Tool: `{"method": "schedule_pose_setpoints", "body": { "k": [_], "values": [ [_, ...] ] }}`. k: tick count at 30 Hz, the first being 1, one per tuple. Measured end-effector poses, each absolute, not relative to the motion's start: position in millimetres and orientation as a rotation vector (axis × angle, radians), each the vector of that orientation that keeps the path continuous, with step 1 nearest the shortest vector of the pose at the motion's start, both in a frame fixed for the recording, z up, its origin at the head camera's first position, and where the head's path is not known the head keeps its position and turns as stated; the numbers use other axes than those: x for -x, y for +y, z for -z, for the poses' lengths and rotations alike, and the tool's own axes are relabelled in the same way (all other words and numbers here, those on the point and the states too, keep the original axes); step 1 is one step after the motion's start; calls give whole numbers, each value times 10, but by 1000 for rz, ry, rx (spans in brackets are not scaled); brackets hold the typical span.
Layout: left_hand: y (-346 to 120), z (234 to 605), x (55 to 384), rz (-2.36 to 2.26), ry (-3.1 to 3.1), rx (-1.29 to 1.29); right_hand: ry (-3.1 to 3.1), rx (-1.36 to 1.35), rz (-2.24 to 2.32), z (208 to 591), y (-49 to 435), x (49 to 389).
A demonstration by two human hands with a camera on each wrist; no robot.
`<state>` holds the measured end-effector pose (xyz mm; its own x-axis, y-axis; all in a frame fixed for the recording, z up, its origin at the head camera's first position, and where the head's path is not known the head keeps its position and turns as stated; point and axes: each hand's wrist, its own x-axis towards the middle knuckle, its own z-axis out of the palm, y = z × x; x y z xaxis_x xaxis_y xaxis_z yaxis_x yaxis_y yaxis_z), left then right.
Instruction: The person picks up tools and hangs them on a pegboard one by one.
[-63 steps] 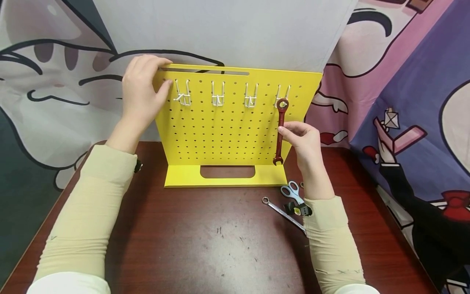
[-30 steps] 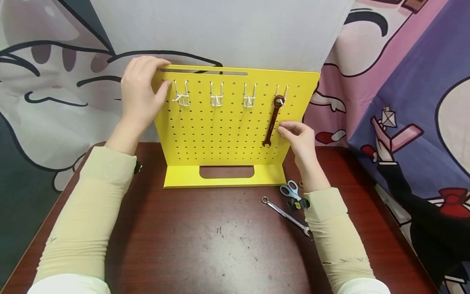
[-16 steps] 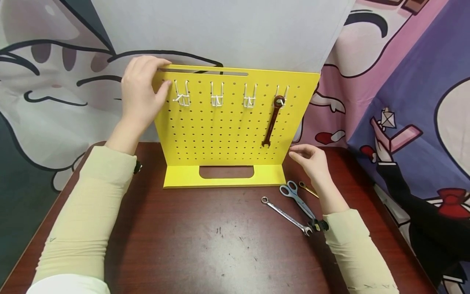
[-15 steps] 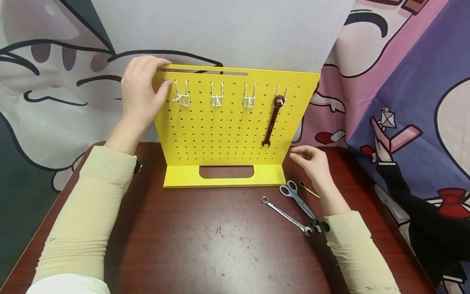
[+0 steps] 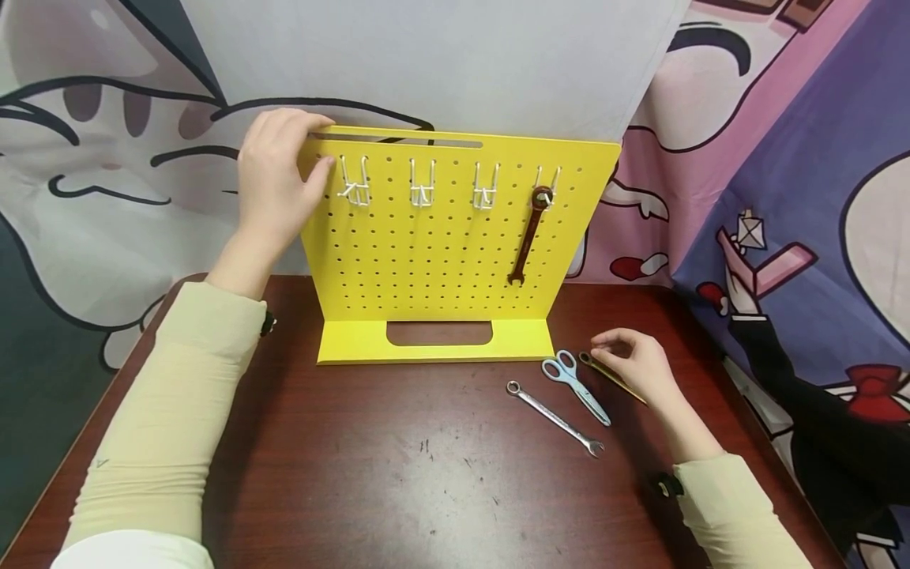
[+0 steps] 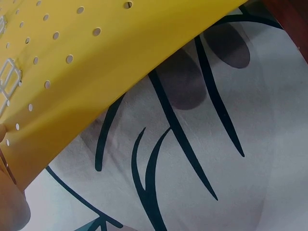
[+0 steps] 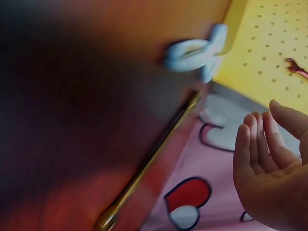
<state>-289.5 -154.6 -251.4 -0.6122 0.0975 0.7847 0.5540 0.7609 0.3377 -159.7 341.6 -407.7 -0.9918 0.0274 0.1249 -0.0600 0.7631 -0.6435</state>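
My left hand grips the upper left corner of a yellow pegboard, thumb in front and fingers over the top edge. The left wrist view shows only a bit of that hand beside the board. My right hand is over a gold wrench on the table, its fingers loosely bent and holding nothing. In the right wrist view the hand appears apart from the gold wrench. A dark red wrench hangs by its ring end from the rightmost white hook.
Light blue scissors lie left of the gold wrench, near the pegboard's base. A silver wrench lies slanted on the brown table. Three more white hooks, such as the leftmost hook, line the board's upper part. Printed cloth hangs behind.
The right hand has let go of the dark red wrench, which now hangs on the hook, and has moved down and right to the gold wrench. The left hand stays at the corner.
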Motion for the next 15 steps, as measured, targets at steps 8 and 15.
{"method": "schedule_pose_setpoints", "body": {
  "k": [8,15],
  "values": [
    [-1544,2519,2904,733,-2150,481,-2949,-18,-988,4207,3669,1538],
    [-1545,2524,2909,733,-2152,479,-3025,-31,-1002,4337,3776,1558]
  ]
}}
